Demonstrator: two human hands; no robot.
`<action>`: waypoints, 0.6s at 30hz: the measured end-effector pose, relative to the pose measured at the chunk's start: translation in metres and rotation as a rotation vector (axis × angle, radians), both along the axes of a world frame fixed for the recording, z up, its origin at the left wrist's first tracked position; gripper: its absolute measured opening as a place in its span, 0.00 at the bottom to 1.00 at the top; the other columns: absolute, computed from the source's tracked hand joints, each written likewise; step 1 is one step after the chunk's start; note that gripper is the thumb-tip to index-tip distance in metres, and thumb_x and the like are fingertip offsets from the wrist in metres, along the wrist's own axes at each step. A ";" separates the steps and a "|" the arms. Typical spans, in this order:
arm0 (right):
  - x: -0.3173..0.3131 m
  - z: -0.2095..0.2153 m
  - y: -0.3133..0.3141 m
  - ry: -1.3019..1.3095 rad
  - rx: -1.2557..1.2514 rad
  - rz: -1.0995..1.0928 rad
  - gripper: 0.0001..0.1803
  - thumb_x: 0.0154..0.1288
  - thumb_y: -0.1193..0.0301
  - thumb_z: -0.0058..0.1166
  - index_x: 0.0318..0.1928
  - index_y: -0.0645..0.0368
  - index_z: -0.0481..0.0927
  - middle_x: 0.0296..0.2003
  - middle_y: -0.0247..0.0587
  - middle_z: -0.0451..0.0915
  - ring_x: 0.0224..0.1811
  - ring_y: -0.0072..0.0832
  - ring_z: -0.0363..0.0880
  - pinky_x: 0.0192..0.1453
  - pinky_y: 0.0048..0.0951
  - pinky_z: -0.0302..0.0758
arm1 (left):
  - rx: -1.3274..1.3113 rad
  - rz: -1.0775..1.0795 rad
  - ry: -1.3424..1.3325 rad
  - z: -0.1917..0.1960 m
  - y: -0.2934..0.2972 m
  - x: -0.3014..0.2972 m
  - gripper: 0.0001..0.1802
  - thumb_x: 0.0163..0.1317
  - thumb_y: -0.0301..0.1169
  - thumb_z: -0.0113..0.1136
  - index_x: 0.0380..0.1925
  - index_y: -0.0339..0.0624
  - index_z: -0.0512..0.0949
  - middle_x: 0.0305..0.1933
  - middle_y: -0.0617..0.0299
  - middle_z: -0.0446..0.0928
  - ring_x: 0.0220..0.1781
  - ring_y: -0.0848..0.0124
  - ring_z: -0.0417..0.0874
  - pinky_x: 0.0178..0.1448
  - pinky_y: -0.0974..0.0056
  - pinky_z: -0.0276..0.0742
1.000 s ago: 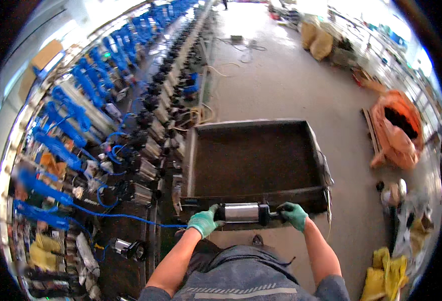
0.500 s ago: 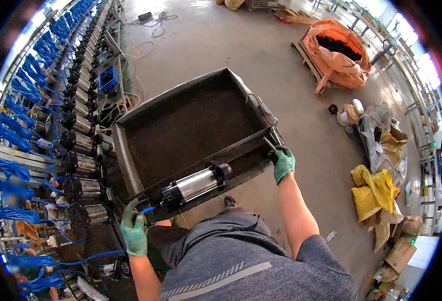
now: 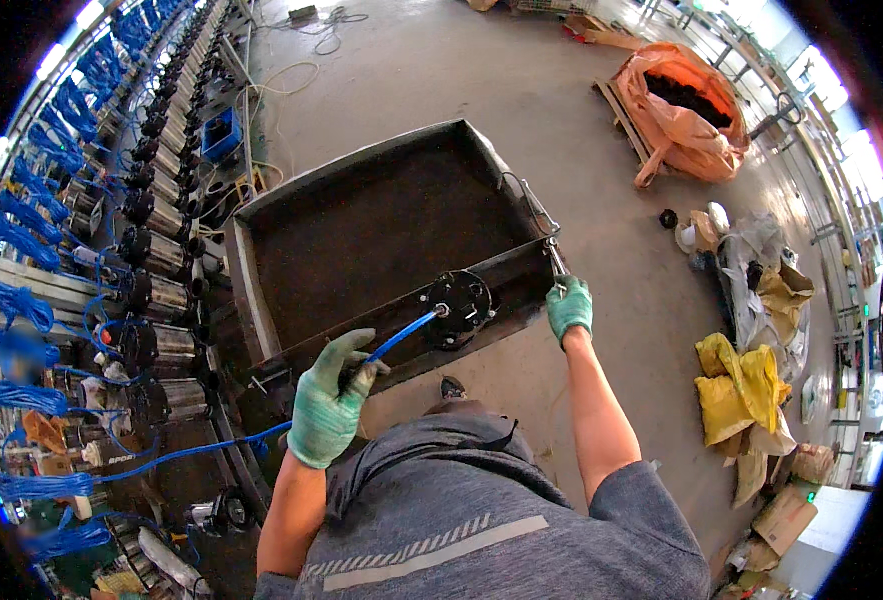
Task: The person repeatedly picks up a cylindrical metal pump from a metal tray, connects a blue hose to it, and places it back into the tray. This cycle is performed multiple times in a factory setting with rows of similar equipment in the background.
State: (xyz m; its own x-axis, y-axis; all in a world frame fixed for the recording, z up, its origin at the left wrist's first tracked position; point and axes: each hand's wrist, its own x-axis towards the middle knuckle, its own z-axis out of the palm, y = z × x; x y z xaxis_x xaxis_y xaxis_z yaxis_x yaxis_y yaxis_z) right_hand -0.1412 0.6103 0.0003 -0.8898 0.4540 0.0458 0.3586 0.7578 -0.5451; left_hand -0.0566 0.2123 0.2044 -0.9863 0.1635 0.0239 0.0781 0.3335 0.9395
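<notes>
A pump or motor unit [image 3: 456, 310] stands on the near ledge of the dark metal trough [image 3: 246, 290], its round black end with bolts facing up. From the middle of that end a blue cable [image 3: 401, 335] runs to my left hand [image 3: 329, 405], in a green glove. The cable passes between its curled fingers and out past the wrist to the left. My right hand [image 3: 569, 308], gloved too, is closed around a slim metal tool [image 3: 558, 262] at the trough's right corner. The tool's exact kind is unclear.
Along the left, a long rack holds rows of similar silver-and-black units [image 3: 166, 345] and blue cable coils [image 3: 21, 395]. A blue bin [image 3: 222, 135] sits beside it. To the right are an orange sack [image 3: 676, 150] on a pallet, yellow bags [image 3: 736, 390] and cardboard boxes [image 3: 786, 515].
The unit has gone from lying along the ledge to standing on end, farther right. My left hand has moved right and up along the cable. My right hand has shifted slightly.
</notes>
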 end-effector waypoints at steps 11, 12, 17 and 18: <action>-0.003 -0.022 -0.051 -0.009 -0.232 0.296 0.16 0.68 0.69 0.59 0.54 0.59 0.83 0.52 0.55 0.83 0.55 0.53 0.82 0.61 0.44 0.78 | 0.021 0.021 -0.094 -0.009 -0.006 0.005 0.23 0.73 0.22 0.60 0.66 0.45 0.74 0.39 0.58 0.86 0.38 0.76 0.83 0.45 0.69 0.79; -0.005 -0.019 -0.054 -0.028 -0.219 0.304 0.17 0.68 0.69 0.59 0.54 0.59 0.83 0.53 0.55 0.82 0.55 0.54 0.81 0.61 0.45 0.78 | 0.012 0.013 -0.064 -0.011 -0.004 0.004 0.23 0.73 0.22 0.59 0.66 0.46 0.74 0.40 0.61 0.86 0.35 0.80 0.80 0.42 0.71 0.77; -0.012 -0.041 -0.058 -0.078 -0.233 0.327 0.16 0.68 0.68 0.59 0.55 0.57 0.83 0.53 0.56 0.82 0.55 0.55 0.81 0.61 0.46 0.78 | 0.022 0.018 -0.066 -0.019 -0.004 0.005 0.23 0.73 0.23 0.59 0.67 0.47 0.74 0.40 0.62 0.86 0.37 0.80 0.80 0.43 0.72 0.76; -0.013 -0.041 -0.059 -0.091 -0.212 0.334 0.16 0.69 0.67 0.59 0.55 0.57 0.83 0.53 0.56 0.82 0.55 0.55 0.81 0.61 0.46 0.78 | 0.030 0.023 -0.068 -0.019 -0.004 0.006 0.23 0.73 0.23 0.59 0.67 0.46 0.74 0.40 0.61 0.86 0.39 0.79 0.81 0.45 0.71 0.77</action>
